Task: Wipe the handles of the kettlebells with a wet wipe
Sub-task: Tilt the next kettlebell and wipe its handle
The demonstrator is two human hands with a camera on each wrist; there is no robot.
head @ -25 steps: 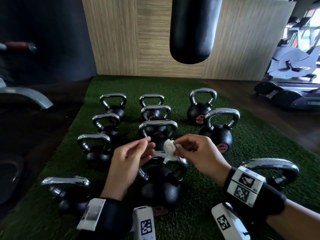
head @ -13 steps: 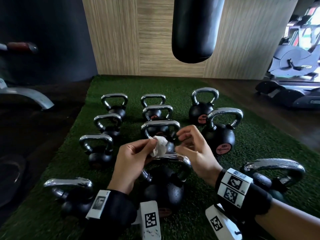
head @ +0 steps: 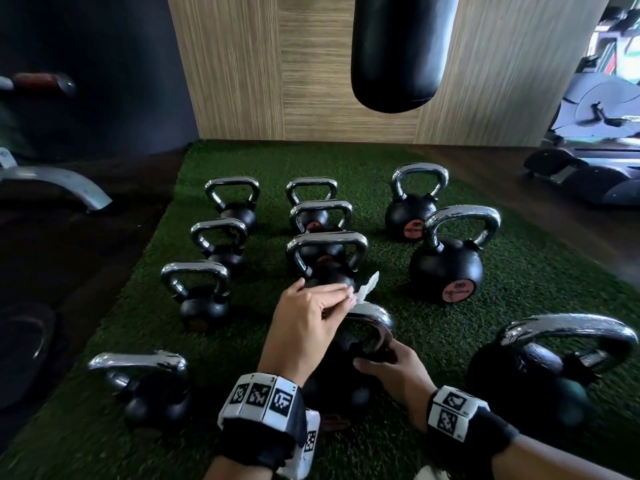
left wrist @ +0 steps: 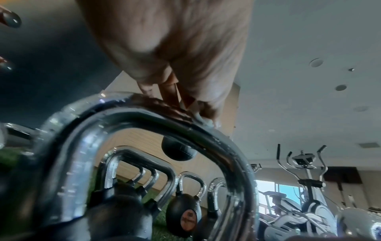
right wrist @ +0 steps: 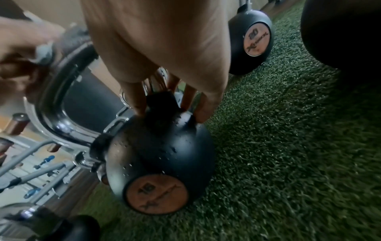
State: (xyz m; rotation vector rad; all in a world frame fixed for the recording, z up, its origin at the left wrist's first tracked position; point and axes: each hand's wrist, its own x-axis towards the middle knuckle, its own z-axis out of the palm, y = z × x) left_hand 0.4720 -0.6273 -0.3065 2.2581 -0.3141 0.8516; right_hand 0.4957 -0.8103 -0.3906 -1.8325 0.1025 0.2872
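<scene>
Chrome handle (head: 372, 311) of the near-edge kettlebell (head: 332, 375) gets first contact: left hand (head: 304, 327) pinches the wet wipe (head: 365, 291), right hand (head: 394, 370) steadies the handle base, other kettlebells apparently unwiped.

1. The head view looks forward and down from above onto a green artificial-turf mat (head: 485, 327) carrying rows of black kettlebells with chrome handles, both wrists low in frame.
2. The left wrist view sits very low and close, looking up and forward through the chrome handle of the nearest black kettlebell (left wrist: 144, 114) toward ceiling and a hanging black punching bag (left wrist: 178, 152).
3. The right wrist view points down along the fingers at that kettlebell's round black body (right wrist: 160, 154) and the turf.
4. All three views share this nearest kettlebell; the head and left wrist views share the punching bag.
</scene>
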